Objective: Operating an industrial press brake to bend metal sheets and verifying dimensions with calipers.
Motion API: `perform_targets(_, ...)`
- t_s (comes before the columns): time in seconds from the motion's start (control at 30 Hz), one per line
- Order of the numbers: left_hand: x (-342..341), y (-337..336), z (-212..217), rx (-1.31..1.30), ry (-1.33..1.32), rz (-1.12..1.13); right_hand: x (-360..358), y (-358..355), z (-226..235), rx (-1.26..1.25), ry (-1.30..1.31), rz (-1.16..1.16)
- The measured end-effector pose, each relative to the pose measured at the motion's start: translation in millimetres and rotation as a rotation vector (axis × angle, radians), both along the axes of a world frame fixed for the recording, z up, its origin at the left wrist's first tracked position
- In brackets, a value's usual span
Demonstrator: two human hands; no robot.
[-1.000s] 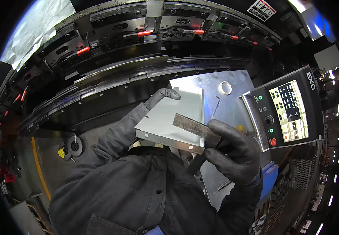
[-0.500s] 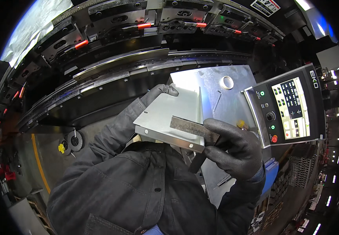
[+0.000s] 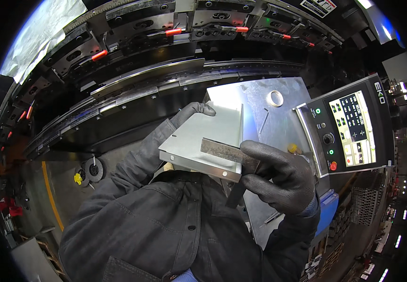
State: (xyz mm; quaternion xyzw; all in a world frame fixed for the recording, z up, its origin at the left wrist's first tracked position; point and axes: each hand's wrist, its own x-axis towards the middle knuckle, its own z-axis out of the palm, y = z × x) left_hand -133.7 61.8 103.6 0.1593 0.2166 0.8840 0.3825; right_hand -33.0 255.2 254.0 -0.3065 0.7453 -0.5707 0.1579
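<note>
A bent sheet-metal part (image 3: 198, 134), pale grey with folded edges and round holes along its near flange, is held up in front of my chest. My gloved left hand (image 3: 198, 111) is closed on its far left edge, with the thumb on top and the other fingers hidden beneath. In my gloved right hand (image 3: 283, 176) is a dark steel square (image 3: 220, 149), pinched near its corner between thumb and fingers. One leg of the square lies across the part's near right corner. The other leg points down past the flange.
A press brake (image 3: 142, 84) with red-handled clamps spans the far side. To the right, a metal table (image 3: 252, 94) bears a tape roll (image 3: 275, 98) and a thin rod (image 3: 263, 121). A lit control panel (image 3: 349, 129) stands beside it. A foot pedal (image 3: 93, 169) is on the floor at left.
The sheet-metal part and the square have shifted very slightly left together with my right hand. Both grips stay the same, and the surroundings moved a little with my head.
</note>
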Motion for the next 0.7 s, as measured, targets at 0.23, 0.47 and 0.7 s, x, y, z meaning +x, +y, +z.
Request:
perform_targets(0.23,56.2,-36.4,-11.7,0.061,-0.046,-0.087,5.2,0.3,-2.0,-0.067,0.036,-0.030)
perform_targets(0.47,15.1,-11.7,-2.1,0.110,-0.091,-0.173,-0.6,-0.8,-0.9,-0.022,0.039,0.021)
perform_targets(0.7,47.7,-24.8,-0.8,0.109,-0.150,-0.309,-8.5,0.3,-8.3,-0.052,-0.002,0.047)
